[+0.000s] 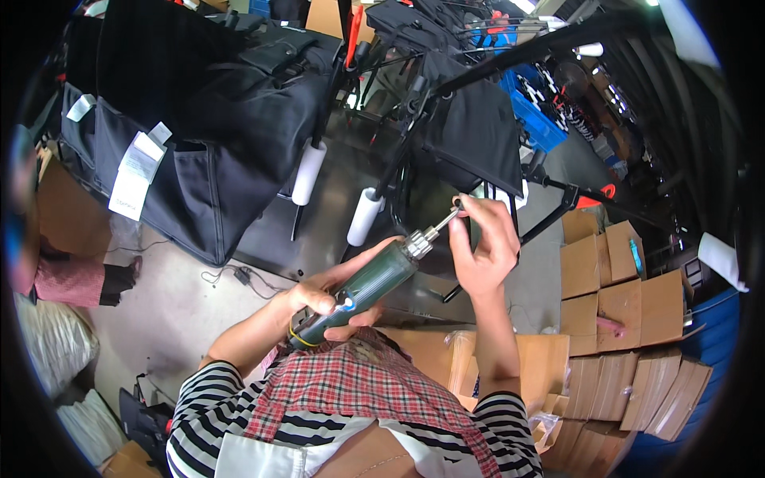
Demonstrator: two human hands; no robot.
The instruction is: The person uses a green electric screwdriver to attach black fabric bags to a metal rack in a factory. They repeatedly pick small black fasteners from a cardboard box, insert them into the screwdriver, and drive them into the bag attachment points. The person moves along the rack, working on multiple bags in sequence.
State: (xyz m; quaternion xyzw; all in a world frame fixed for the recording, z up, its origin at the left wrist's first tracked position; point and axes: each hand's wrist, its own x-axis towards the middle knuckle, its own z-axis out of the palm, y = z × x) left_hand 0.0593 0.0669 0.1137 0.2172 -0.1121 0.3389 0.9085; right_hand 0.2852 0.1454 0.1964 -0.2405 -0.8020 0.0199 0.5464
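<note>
My left hand (pixel 339 296) is wrapped round the dark green body of an electric screwdriver (pixel 374 285), which points up and to the right. From its silver chuck (pixel 418 244) a thin bit sticks out. At the bit's tip, my right hand (pixel 486 245) pinches a small dark piece (pixel 457 205) between thumb and fingers; it is too small to name. Just beyond the hands stands a folding frame of black tubes, with white sleeves (pixel 365 217) on its legs and black fabric (pixel 470 131) hung on it.
A large black fabric bag (pixel 215 119) with white tags (pixel 135 171) fills the left. Cardboard boxes (pixel 602 267) are stacked at the right, below a blue crate (pixel 535 119) of parts. At the left edge, another person's sleeve (pixel 70 285) shows. A cable (pixel 243 275) lies on the floor.
</note>
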